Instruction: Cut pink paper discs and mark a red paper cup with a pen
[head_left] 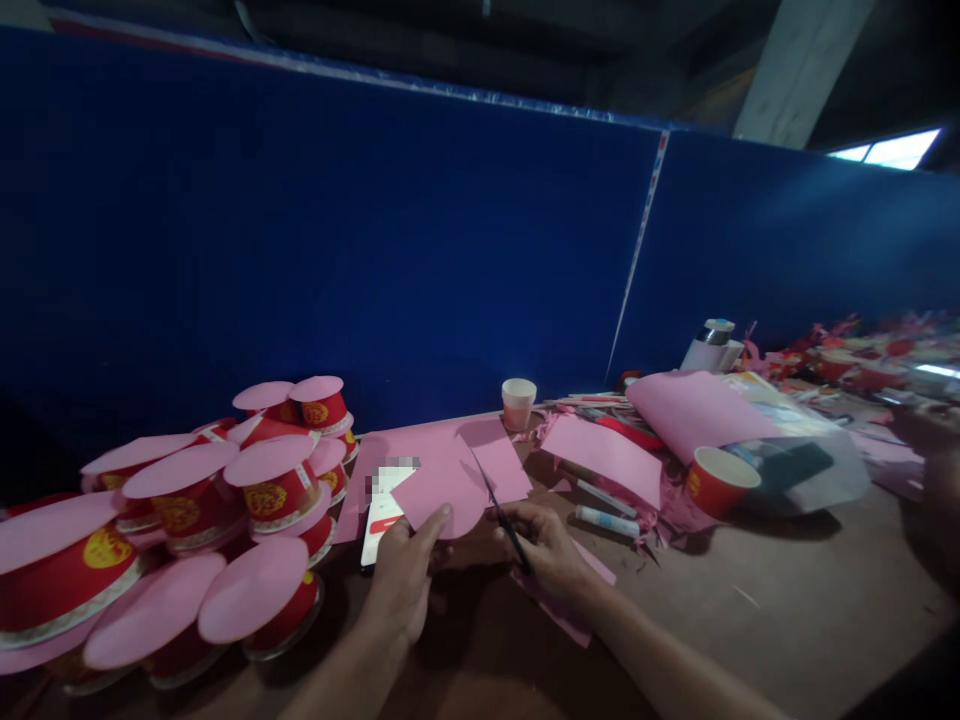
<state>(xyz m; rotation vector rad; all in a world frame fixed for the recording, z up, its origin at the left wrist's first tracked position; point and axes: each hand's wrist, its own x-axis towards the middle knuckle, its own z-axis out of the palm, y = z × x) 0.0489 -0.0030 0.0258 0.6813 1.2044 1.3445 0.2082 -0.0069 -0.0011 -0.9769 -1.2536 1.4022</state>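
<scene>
My left hand point(412, 565) pinches the lower edge of a pink paper sheet point(450, 485), thumb on top. The sheet's lower right side is cut to a curve. In my right hand point(546, 548) is a pair of scissors point(513, 534), their blades pointing up and left along the sheet's right edge. Whether the blades are parted is hard to make out. Beneath the held sheet lies a phone point(379, 520) with a lit screen, partly covered. More pink paper point(360, 490) lies flat behind it. Another pink piece point(562, 610) sticks out under my right wrist.
Red paper cups with pink discs point(274, 490) crowd the left side. A pale pink cup point(518, 405) stands behind my hands. To the right are a white tube point(607, 522), a red cup point(721, 482), paper scraps and a bottle point(709, 347). A blue partition point(375, 240) rises behind.
</scene>
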